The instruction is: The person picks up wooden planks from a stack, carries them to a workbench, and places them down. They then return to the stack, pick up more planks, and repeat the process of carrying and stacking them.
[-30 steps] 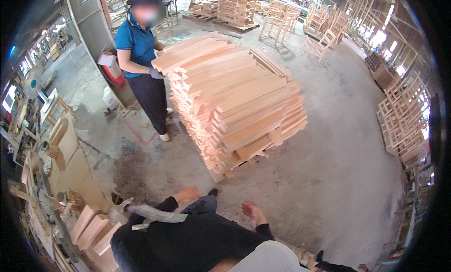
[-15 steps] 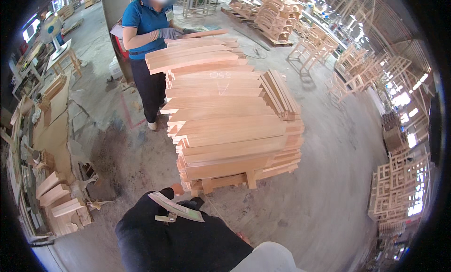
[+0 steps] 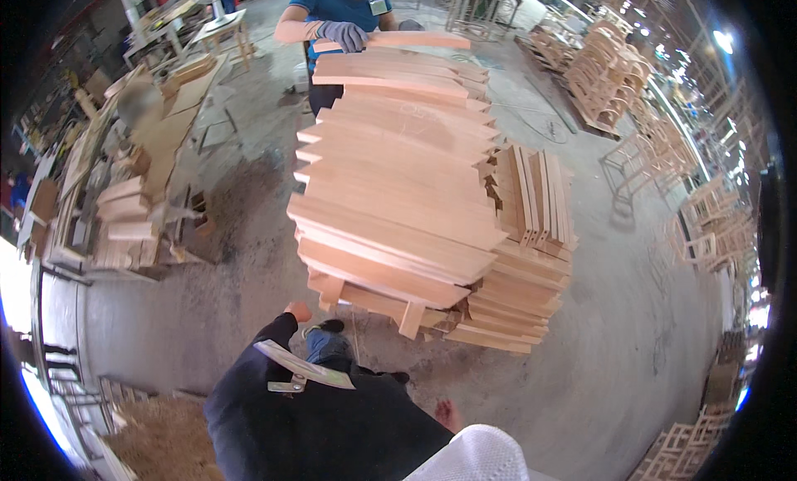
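Observation:
My left hand [image 3: 299, 312] hangs below the black sleeve, just short of the near left corner of a big stack of wooden boards [image 3: 390, 182]. It touches nothing that I can see, and its fingers are too small to read. Lower down, by my right side, my right hand [image 3: 448, 415] hangs free with its fingers loosely apart. Neither hand shows anything held. The boards are pale, flat and layered, with uneven ends. Along the right side of the stack lie narrower wooden strips [image 3: 535, 190] on a second pile [image 3: 523, 294].
At the far end a co-worker in a blue shirt [image 3: 332, 1] rests a gloved hand [image 3: 342, 36] on a board [image 3: 419, 40]. A cluttered workbench [image 3: 178, 132] stands left. Curved wooden parts [image 3: 610, 62] and chair frames [image 3: 656, 157] stand right on the concrete floor [image 3: 631, 315].
My view has swung left and closer to the stack, which shows more of its right-hand pile. My right hand has come more into view. The co-worker's gloved hand now lies on the board.

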Demonstrator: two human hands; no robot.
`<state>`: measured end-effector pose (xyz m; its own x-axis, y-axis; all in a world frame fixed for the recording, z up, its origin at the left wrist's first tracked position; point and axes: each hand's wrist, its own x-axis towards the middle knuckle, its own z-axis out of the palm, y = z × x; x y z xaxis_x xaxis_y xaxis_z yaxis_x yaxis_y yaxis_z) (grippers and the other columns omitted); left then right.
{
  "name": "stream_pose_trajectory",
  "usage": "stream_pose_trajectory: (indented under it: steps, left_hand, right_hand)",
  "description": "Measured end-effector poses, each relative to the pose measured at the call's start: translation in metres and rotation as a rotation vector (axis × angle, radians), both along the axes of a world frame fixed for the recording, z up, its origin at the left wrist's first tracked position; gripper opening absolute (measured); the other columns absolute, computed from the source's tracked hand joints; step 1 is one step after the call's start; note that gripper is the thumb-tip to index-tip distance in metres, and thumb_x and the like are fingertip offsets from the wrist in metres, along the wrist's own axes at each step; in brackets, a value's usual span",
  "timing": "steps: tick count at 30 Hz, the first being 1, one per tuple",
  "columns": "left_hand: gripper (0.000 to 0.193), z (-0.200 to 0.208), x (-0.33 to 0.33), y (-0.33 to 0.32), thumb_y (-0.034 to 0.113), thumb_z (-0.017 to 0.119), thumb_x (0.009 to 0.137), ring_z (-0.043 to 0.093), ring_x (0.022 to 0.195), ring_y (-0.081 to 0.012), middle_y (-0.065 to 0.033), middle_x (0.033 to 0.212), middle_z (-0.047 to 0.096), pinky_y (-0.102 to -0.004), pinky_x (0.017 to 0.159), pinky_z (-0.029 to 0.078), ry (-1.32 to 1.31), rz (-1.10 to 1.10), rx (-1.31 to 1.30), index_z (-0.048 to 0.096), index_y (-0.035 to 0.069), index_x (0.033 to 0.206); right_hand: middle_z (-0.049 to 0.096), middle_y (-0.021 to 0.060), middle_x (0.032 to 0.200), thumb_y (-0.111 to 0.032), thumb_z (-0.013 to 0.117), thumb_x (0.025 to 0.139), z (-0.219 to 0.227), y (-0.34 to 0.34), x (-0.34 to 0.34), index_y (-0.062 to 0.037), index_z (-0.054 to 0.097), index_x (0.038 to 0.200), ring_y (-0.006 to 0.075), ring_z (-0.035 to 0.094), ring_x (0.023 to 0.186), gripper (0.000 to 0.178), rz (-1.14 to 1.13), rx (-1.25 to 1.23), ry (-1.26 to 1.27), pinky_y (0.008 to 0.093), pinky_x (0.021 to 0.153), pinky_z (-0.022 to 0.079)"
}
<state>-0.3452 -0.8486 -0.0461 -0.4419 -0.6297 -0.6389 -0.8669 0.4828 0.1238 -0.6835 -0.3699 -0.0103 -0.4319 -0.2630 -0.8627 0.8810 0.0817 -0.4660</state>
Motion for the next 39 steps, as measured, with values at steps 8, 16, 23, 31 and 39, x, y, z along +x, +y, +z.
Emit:
stream_pose_trajectory:
  steps: [8, 16, 23, 31, 39]
  left_hand:
    - [0.038, -0.053, -0.1, 0.134, 0.04, 0.054, 0.069, 0.06, 0.065, -0.024, -0.0132, 0.07, 0.062, -0.0361, 0.061, 0.047, 0.015, -0.159, 0.269, 0.064, 0.004, 0.074]
    - [0.035, -0.058, -0.38, 0.182, 0.036, 0.054, 0.068, 0.059, 0.071, -0.0272, -0.0151, 0.076, 0.061, -0.0371, 0.065, 0.046, 0.002, -0.544, 0.27, 0.064, 0.004, 0.078]
    - [0.033, -0.073, -0.623, 0.29, 0.032, 0.055, 0.067, 0.057, 0.077, -0.0299, -0.0167, 0.081, 0.06, -0.0379, 0.07, 0.045, 0.041, -1.011, 0.227, 0.063, 0.004, 0.082]
    - [0.028, -0.039, -0.847, 0.425, 0.024, 0.052, 0.067, 0.056, 0.08, -0.033, -0.0192, 0.083, 0.059, -0.0389, 0.071, 0.044, 0.094, -1.165, 0.321, 0.061, 0.003, 0.083]
    - [0.023, -0.003, -1.04, 0.503, 0.02, 0.047, 0.071, 0.057, 0.071, -0.0331, -0.019, 0.075, 0.059, -0.0413, 0.06, 0.044, 0.677, -0.901, 0.249, 0.06, 0.001, 0.073]
  right_hand:
    - [0.056, 0.0091, 0.09, -0.025, 0.039, 0.084, 0.081, 0.052, -0.134, -0.01, 0.043, 0.067, 0.0237, 0.054, 0.089, 0.023, -0.199, -0.17, 0.105, 0.0373, 0.075, 0.043]
    - [0.057, 0.0093, 0.091, -0.025, 0.038, 0.081, 0.091, 0.126, -0.215, -0.011, 0.043, 0.068, 0.0244, 0.055, 0.088, 0.02, -0.331, -0.264, 0.163, 0.0379, 0.076, 0.042]
    - [0.057, 0.0084, 0.09, -0.027, 0.041, 0.08, 0.083, 0.247, -0.329, -0.0112, 0.046, 0.069, 0.0252, 0.055, 0.088, 0.02, -0.548, -0.264, 0.238, 0.0378, 0.075, 0.042]
    - [0.057, 0.0087, 0.081, -0.03, 0.039, 0.081, 0.061, 0.375, -0.402, -0.0089, 0.045, 0.07, 0.0229, 0.056, 0.08, 0.024, -0.674, 0.104, 0.211, 0.0355, 0.07, 0.044]
    - [0.049, 0.0077, 0.066, -0.027, 0.041, 0.08, -0.038, 0.44, -0.471, -0.0038, 0.045, 0.072, 0.021, 0.053, 0.063, 0.025, -0.802, 0.1, -0.055, 0.0332, 0.06, 0.047]
